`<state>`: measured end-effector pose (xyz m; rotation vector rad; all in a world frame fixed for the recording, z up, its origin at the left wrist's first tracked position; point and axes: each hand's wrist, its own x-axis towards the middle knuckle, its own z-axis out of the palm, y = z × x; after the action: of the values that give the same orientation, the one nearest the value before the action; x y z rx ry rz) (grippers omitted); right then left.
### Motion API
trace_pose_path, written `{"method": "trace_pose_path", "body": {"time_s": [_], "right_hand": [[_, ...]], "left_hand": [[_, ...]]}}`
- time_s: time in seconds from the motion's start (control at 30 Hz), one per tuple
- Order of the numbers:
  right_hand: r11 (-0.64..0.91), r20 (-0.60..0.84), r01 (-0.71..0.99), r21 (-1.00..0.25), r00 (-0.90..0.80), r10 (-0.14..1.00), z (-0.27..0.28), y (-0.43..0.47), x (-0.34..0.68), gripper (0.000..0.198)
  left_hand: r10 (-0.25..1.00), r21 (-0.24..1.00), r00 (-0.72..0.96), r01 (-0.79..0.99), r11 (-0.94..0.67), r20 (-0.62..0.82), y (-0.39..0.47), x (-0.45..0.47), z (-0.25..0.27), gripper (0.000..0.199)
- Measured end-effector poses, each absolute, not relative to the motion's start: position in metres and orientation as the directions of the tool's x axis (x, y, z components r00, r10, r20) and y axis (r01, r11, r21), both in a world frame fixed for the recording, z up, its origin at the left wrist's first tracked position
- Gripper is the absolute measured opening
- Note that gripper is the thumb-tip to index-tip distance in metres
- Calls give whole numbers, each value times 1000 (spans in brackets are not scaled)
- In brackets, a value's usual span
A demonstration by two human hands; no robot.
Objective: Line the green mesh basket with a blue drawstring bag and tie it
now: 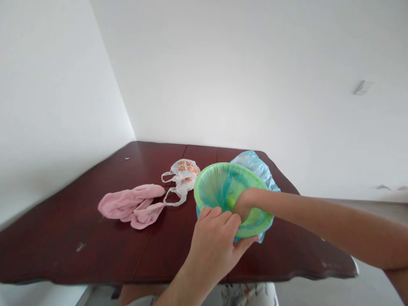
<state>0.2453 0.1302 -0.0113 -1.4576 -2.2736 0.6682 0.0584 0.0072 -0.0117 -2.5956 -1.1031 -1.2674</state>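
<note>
A light green plastic basket (200, 182) is tilted towards me over the right half of the table. Inside it lies a thin blue plastic bag (253, 163), part of which also shows outside, behind the rim and below it. My left hand (216, 231) grips the near rim, with fingers over the edge and thumb underneath. Reaching in from the right, my right hand (244, 205) is down in the bag-lined basket, and its fingers are hidden.
The dark red wooden table (111, 250) meets white walls at the left and back. A crumpled pink towel (130, 204) lies left of the basket. Beside it is a white plastic bag (185, 174) with orange print. A small pale object (127, 159) sits farther back.
</note>
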Motion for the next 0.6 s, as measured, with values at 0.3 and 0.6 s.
{"method": "trace_pose_path", "body": {"time_s": [0.3, 0.6], "right_hand": [[598, 400, 499, -628, -453, 797, 93, 104, 311, 29], [568, 409, 121, -814, 814, 413, -61, 124, 388, 37]], "left_hand": [[516, 357, 322, 440, -824, 794, 2, 52, 7, 49], [750, 483, 5, 763, -430, 661, 194, -44, -18, 67]]}}
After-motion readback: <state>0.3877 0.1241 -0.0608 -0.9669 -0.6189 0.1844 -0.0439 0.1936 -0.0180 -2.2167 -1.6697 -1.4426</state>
